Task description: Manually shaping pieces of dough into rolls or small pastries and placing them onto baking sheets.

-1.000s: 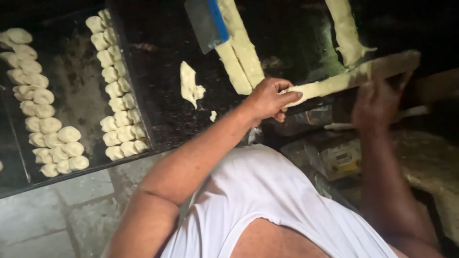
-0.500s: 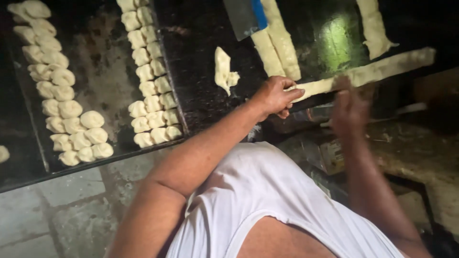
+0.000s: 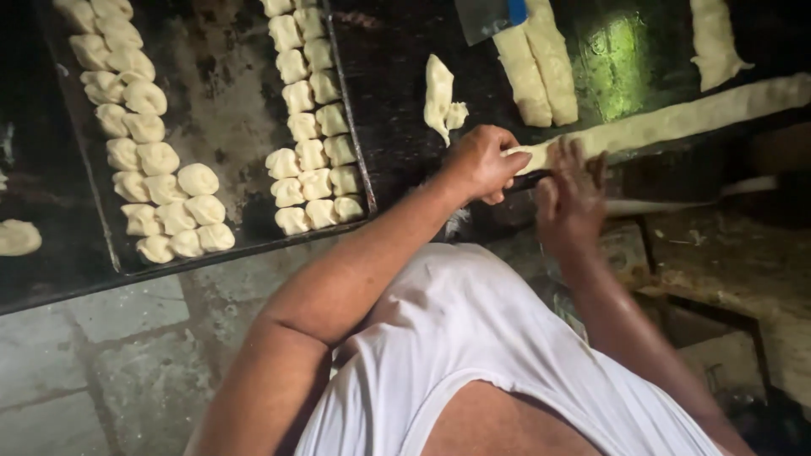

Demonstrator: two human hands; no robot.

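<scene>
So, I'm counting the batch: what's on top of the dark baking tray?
The tray holds two groups of small dough pieces, bare metal between. Its upper end is out of frame, so more cannot be seen.

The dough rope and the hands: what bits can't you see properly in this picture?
Head view only:
- The end of the dough rope is pinched inside the left hand, so its tip is hidden.
- The right hand shows only its back; its palm cannot be seen.
- The scraper is cut off by the top edge.
- The tray of dough pieces runs past the top edge.
</scene>
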